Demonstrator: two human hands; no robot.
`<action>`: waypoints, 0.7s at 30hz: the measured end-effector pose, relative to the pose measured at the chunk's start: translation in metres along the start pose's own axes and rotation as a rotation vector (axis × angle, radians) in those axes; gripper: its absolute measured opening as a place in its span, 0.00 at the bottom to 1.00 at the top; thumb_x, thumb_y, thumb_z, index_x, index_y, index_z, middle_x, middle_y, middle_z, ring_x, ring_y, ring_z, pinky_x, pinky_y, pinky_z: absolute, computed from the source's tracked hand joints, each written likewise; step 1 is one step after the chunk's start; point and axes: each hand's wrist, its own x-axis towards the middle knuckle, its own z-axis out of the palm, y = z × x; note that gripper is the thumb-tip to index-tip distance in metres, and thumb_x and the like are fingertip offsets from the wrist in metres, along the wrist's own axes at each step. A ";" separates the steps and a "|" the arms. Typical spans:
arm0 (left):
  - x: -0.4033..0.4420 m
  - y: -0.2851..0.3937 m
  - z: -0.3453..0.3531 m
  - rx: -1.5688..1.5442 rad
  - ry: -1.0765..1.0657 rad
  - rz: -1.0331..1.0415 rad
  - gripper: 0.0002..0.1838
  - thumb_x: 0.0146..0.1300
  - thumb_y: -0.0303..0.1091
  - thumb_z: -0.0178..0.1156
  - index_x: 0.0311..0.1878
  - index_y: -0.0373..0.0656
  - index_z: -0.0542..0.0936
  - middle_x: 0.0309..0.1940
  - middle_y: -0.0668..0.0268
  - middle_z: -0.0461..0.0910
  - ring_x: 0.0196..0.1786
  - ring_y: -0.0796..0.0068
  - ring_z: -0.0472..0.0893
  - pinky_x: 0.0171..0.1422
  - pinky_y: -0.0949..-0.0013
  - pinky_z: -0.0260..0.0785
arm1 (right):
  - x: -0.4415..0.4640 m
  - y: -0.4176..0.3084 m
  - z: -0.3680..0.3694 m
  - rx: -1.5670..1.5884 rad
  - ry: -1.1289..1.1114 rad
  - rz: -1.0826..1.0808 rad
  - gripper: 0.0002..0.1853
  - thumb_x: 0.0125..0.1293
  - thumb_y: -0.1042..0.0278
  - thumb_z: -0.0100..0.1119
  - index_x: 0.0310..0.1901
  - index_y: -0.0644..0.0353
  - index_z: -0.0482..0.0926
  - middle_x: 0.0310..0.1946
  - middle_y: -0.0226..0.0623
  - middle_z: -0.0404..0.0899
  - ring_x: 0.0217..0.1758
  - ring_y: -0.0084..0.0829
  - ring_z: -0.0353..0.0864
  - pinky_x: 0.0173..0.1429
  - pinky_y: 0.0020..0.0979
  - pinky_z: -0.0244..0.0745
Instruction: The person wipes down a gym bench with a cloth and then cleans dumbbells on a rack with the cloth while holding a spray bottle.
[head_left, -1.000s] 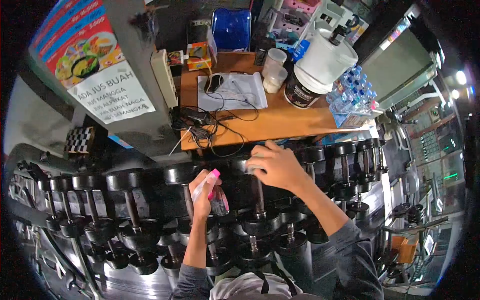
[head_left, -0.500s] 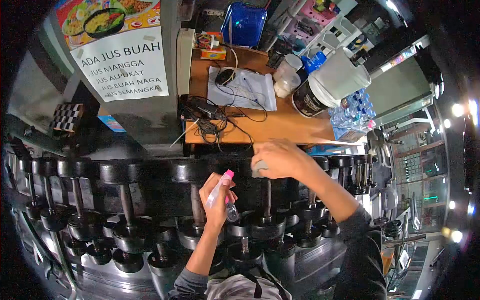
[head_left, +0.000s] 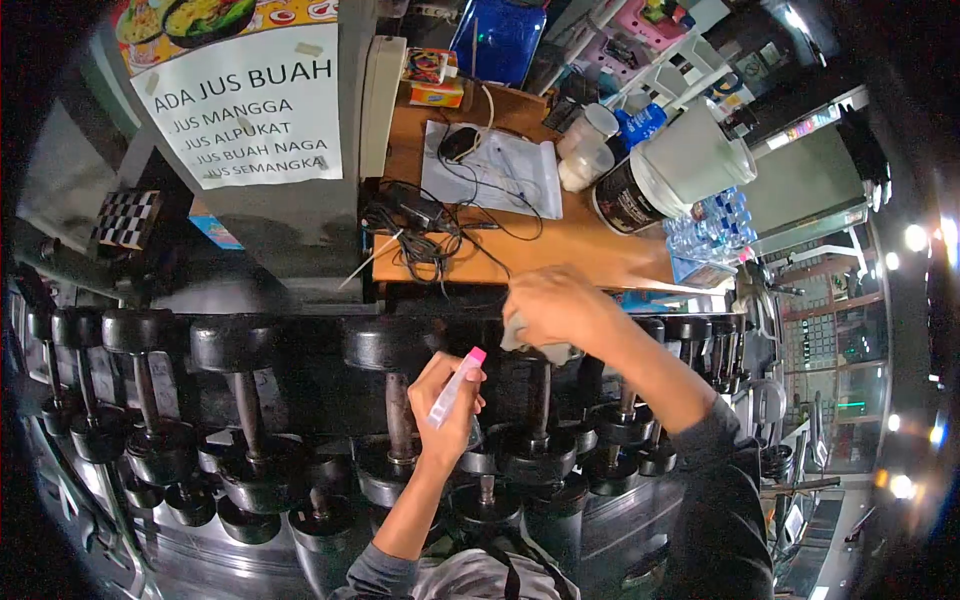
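My left hand (head_left: 446, 408) is wrapped round a spray bottle (head_left: 459, 388) with a pink nozzle, held upright in front of the dumbbell rack. The lower part of the bottle is mostly hidden by my fingers. My right hand (head_left: 560, 310) grips a grey cloth (head_left: 545, 348) and lies over the upper head of a black dumbbell (head_left: 540, 415). The cloth hangs out below my fingers against that dumbbell. Another black dumbbell (head_left: 399, 415) stands just left of my left hand.
Behind the rack, a wooden table (head_left: 600, 262) bears tangled black cables (head_left: 425, 240), papers (head_left: 500, 175), jars (head_left: 586, 165), a white bucket (head_left: 640, 190) and bottled water (head_left: 712, 225). A pillar with a paper sign (head_left: 245, 120) rises at the left. More dumbbells (head_left: 245, 400) line both sides.
The view has shifted, with the pillar and sign now larger. My left hand with the bottle has moved right in the view. My right hand stays over the same dumbbell, and more cloth shows.
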 end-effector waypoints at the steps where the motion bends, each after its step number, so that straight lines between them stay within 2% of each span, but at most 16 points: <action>1: 0.000 -0.001 0.000 0.001 0.002 -0.002 0.19 0.67 0.41 0.58 0.28 0.32 0.78 0.26 0.65 0.73 0.19 0.81 0.74 0.24 0.76 0.66 | -0.001 0.002 0.002 0.001 -0.001 -0.003 0.10 0.44 0.63 0.67 0.31 0.54 0.84 0.39 0.36 0.82 0.48 0.39 0.81 0.52 0.41 0.76; 4: 0.001 -0.003 0.003 -0.004 -0.010 -0.022 0.19 0.67 0.41 0.58 0.28 0.31 0.78 0.26 0.64 0.73 0.19 0.81 0.75 0.23 0.76 0.66 | 0.003 0.006 0.015 0.091 0.094 -0.016 0.10 0.45 0.62 0.68 0.32 0.53 0.84 0.39 0.34 0.82 0.51 0.38 0.80 0.55 0.41 0.74; 6: 0.001 -0.005 0.004 -0.021 -0.011 -0.033 0.20 0.67 0.41 0.58 0.28 0.31 0.78 0.27 0.64 0.73 0.20 0.79 0.75 0.23 0.77 0.66 | 0.027 -0.001 0.034 0.021 0.102 -0.063 0.11 0.45 0.64 0.67 0.32 0.55 0.85 0.37 0.37 0.83 0.48 0.40 0.82 0.51 0.42 0.76; 8: 0.000 -0.006 0.006 -0.021 -0.018 -0.052 0.20 0.67 0.41 0.58 0.28 0.30 0.78 0.27 0.63 0.73 0.20 0.79 0.75 0.24 0.76 0.66 | 0.050 -0.015 0.049 -0.118 0.027 0.006 0.10 0.44 0.66 0.67 0.30 0.58 0.85 0.34 0.40 0.84 0.43 0.41 0.84 0.46 0.41 0.78; 10: 0.001 -0.006 0.006 -0.013 -0.036 -0.044 0.22 0.67 0.43 0.58 0.28 0.30 0.77 0.26 0.63 0.73 0.19 0.78 0.75 0.24 0.74 0.67 | 0.055 -0.014 0.057 -0.105 0.037 -0.021 0.10 0.43 0.65 0.66 0.27 0.60 0.85 0.31 0.43 0.84 0.40 0.42 0.85 0.44 0.41 0.79; 12: 0.002 -0.002 0.007 -0.006 -0.035 -0.055 0.24 0.67 0.46 0.58 0.28 0.29 0.77 0.26 0.63 0.73 0.19 0.78 0.74 0.25 0.73 0.69 | 0.045 -0.010 0.042 -0.045 0.042 0.003 0.11 0.43 0.63 0.65 0.28 0.60 0.85 0.32 0.43 0.84 0.41 0.42 0.85 0.46 0.39 0.79; 13: 0.003 -0.003 0.006 -0.029 -0.042 -0.074 0.24 0.67 0.47 0.58 0.29 0.30 0.77 0.26 0.63 0.73 0.18 0.78 0.74 0.25 0.73 0.69 | 0.032 -0.011 0.012 -0.005 -0.127 0.077 0.15 0.45 0.59 0.65 0.35 0.57 0.86 0.35 0.42 0.84 0.43 0.42 0.84 0.49 0.39 0.78; 14: 0.005 -0.003 0.006 -0.054 -0.047 -0.092 0.25 0.68 0.48 0.57 0.29 0.30 0.77 0.26 0.63 0.72 0.18 0.79 0.73 0.26 0.73 0.70 | 0.023 -0.003 0.007 -0.001 -0.120 0.074 0.15 0.45 0.59 0.65 0.35 0.57 0.86 0.35 0.42 0.84 0.43 0.42 0.84 0.49 0.39 0.78; 16: 0.008 0.002 0.012 -0.044 -0.036 -0.121 0.25 0.68 0.50 0.57 0.28 0.32 0.77 0.26 0.63 0.74 0.17 0.79 0.73 0.26 0.74 0.70 | -0.002 0.023 0.003 0.231 -0.035 -0.034 0.18 0.48 0.54 0.65 0.41 0.49 0.86 0.41 0.41 0.83 0.48 0.41 0.82 0.52 0.40 0.77; 18: 0.012 0.012 0.019 0.067 -0.055 -0.187 0.24 0.68 0.50 0.56 0.28 0.34 0.76 0.26 0.64 0.75 0.17 0.79 0.73 0.25 0.73 0.69 | -0.023 0.045 -0.005 0.343 -0.133 -0.043 0.17 0.51 0.53 0.64 0.43 0.44 0.86 0.44 0.40 0.81 0.50 0.42 0.80 0.55 0.40 0.74; 20: 0.020 0.023 0.027 0.138 -0.072 -0.230 0.24 0.68 0.49 0.56 0.28 0.35 0.76 0.25 0.64 0.75 0.17 0.79 0.73 0.24 0.73 0.69 | -0.039 0.078 0.008 0.496 -0.023 -0.240 0.13 0.55 0.59 0.65 0.43 0.49 0.86 0.43 0.40 0.81 0.47 0.42 0.79 0.56 0.37 0.71; 21: 0.026 0.026 0.032 0.200 -0.087 -0.270 0.23 0.68 0.49 0.56 0.28 0.36 0.76 0.25 0.64 0.75 0.16 0.80 0.73 0.24 0.74 0.69 | -0.046 0.090 0.008 0.560 -0.002 -0.233 0.14 0.57 0.61 0.65 0.44 0.52 0.85 0.43 0.40 0.81 0.48 0.39 0.79 0.56 0.35 0.71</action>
